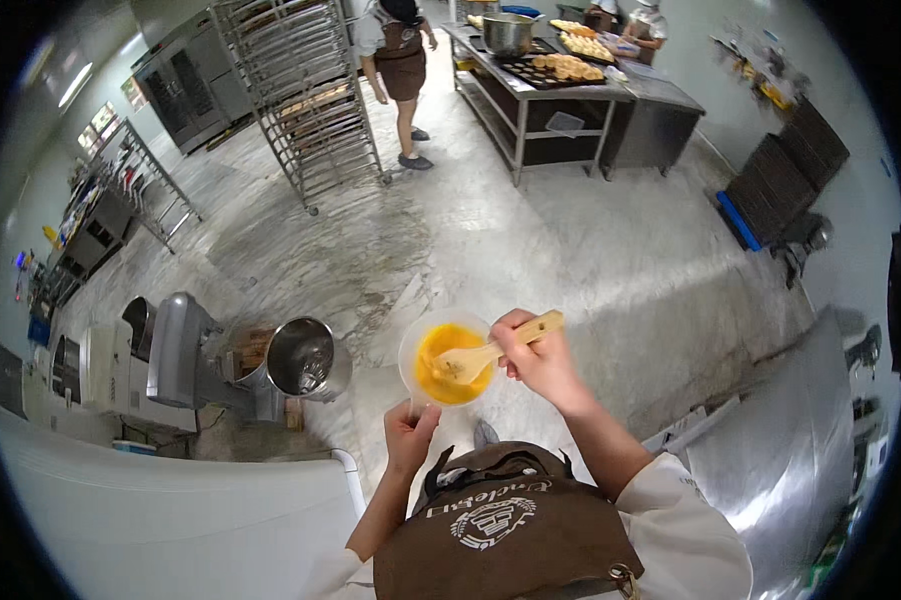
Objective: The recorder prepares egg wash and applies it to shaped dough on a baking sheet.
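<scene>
A translucent plastic bowl is held up in front of my brown apron. Deep yellow liquid that looks like beaten egg covers its bottom. My left hand grips the bowl at its near left rim, thumb on top. In my right hand is the handle of a wooden spoon, slanting down to the left. The spoon's broad end dips into the yellow liquid, and its handle end sticks out above my fingers.
A stand mixer and its steel mixing bowl stand to the left. A wheeled tray rack and a person are ahead. Pastries on trays and a steel pot occupy a steel table. Dark stacked crates stand right.
</scene>
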Tool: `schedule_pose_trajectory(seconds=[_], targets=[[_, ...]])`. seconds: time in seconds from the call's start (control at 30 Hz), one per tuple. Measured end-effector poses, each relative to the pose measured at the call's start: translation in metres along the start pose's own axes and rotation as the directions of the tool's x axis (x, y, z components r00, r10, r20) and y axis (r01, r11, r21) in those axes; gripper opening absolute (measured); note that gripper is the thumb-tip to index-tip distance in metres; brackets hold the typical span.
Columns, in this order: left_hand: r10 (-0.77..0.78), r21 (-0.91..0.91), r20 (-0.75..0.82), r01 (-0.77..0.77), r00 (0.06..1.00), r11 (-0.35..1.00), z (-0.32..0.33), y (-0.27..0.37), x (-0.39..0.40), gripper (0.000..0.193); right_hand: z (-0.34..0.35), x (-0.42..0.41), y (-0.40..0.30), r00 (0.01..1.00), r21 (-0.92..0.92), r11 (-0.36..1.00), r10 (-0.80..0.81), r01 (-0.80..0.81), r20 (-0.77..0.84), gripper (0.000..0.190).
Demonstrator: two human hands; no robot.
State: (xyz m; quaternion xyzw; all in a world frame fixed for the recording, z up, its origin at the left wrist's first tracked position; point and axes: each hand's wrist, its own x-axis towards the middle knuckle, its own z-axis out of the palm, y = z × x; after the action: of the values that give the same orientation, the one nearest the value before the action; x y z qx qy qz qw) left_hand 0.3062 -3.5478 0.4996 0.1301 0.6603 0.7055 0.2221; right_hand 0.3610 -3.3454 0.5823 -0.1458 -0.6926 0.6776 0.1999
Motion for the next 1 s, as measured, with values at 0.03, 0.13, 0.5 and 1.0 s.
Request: schedule_pose_trajectory(seconds=[0.03, 0.13, 0.5, 1.0], targets=[[0.007, 0.018, -0.009, -0.007, 1.000, 1.000, -0.001, 0.007, 0.026, 0.024, 0.001, 0.032, -0.003, 0.998, 0.059, 0.998, 0.040, -0.038, -0.044, 0.016], [-0.037, 0.027, -0.102, 0.039, 0.994, 0.999, -0.009, 0.024, 0.096, 0.025, 0.020, 0.120, 0.002, 0.977, -0.110, 0.993, 0.072, -0.050, 0.203, 0.016], [0.035, -0.009, -0.107, -0.036, 0.994, 0.999, -0.118, 0.046, 0.360, 0.019, 0.122, 0.401, 0.041, 0.991, -0.046, 0.998, 0.044, -0.038, 0.129, 0.019], [-0.035, -0.137, -0.305, -0.007, 0.952, 0.991, -0.298, 0.076, 0.679, 0.020, 0.309, 0.748, 0.081, 0.947, -0.236, 0.956, -0.098, 0.175, 0.305, 0.021]])
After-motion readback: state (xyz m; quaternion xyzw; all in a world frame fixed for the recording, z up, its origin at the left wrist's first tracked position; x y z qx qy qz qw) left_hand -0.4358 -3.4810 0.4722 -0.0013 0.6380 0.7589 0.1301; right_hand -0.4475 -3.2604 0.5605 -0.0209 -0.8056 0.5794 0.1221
